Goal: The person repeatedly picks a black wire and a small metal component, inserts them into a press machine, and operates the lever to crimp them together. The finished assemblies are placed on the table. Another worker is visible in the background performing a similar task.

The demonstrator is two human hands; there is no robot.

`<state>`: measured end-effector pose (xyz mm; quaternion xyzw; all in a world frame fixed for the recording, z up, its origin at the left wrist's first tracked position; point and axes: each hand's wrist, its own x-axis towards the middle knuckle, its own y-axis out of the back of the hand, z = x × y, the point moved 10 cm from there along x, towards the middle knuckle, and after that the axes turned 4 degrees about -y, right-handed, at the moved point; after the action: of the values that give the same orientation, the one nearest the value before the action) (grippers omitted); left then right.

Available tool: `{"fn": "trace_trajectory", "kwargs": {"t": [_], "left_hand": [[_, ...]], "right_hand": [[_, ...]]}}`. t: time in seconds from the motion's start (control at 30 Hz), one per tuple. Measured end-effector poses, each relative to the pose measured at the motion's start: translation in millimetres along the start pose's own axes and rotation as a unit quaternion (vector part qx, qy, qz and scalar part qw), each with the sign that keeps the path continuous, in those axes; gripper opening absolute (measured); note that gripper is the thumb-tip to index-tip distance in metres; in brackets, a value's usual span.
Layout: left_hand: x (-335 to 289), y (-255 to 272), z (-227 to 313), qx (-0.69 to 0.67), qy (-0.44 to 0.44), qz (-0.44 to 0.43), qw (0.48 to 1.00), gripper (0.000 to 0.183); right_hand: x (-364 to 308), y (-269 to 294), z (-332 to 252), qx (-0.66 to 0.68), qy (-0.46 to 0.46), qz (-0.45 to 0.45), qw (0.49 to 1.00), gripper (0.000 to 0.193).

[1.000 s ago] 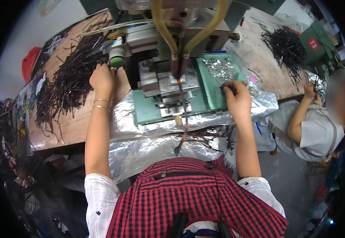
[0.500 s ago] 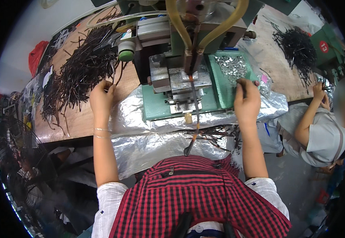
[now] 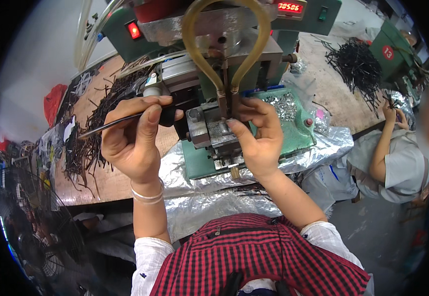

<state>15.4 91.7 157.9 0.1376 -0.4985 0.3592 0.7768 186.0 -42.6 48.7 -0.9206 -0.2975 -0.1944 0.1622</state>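
My left hand [image 3: 134, 135] is closed in a pinch around a thin dark cable [image 3: 110, 124], just left of the machine's fixture. The cable trails off to the left, and a thicker black piece shows by my fingertips. At the metal fixture [image 3: 219, 130], my right hand [image 3: 261, 135] has its thumb and fingers curled in beside the upright clamp [image 3: 222, 103]. Whatever lies between those fingers is too small or hidden to make out. Two yellowish hoses [image 3: 265, 29] loop down to the clamp.
A green tray [image 3: 301, 133] with small silvery metal pieces [image 3: 282, 106] sits right of the fixture. Dark cables [image 3: 89, 158] are heaped at left, another pile [image 3: 355, 61] at far right. Silver foil [image 3: 195, 200] covers the front edge. A co-worker [image 3: 397, 153] sits at right.
My left hand has come up from the cable heap with a cable. My right hand has moved from the tray to the fixture. The cable hanging from the clamp no longer shows there.
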Motion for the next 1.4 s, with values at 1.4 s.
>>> {"fn": "trace_trajectory", "kwargs": {"t": [1.4], "left_hand": [[-104, -3, 32, 0.462, -0.104, -0.176, 0.863, 0.022]], "right_hand": [[-4, 114, 44, -0.598, 0.003, -0.039, 0.800, 0.010]]}}
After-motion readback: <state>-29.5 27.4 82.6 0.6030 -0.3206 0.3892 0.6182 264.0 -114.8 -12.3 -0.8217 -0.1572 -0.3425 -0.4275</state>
